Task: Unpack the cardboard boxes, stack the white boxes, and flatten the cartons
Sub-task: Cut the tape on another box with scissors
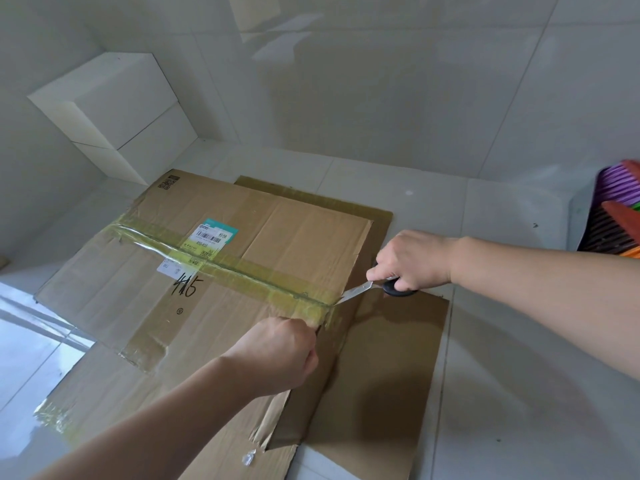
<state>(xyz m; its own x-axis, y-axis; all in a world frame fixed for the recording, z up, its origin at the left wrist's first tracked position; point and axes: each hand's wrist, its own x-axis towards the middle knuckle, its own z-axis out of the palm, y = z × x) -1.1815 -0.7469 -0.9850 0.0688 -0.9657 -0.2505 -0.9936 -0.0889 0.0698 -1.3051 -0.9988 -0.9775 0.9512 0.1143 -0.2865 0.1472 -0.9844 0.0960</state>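
A flattened brown carton (194,271) lies on the tiled floor, a strip of yellowish tape (242,268) running across it and shipping labels near its middle. My right hand (412,261) grips black-handled scissors (367,289), whose blade tip meets the tape's right end at the carton's edge. My left hand (280,351) grips the carton's edge just below that tape end. Two white boxes (114,116) stand stacked in the far left corner against the wall.
More flattened brown cardboard (391,375) lies under and to the right of the carton. A stack of coloured plastic slatted items (616,216) sits at the right edge. Grey tiled walls close the back and left; bare floor tiles lie to the right.
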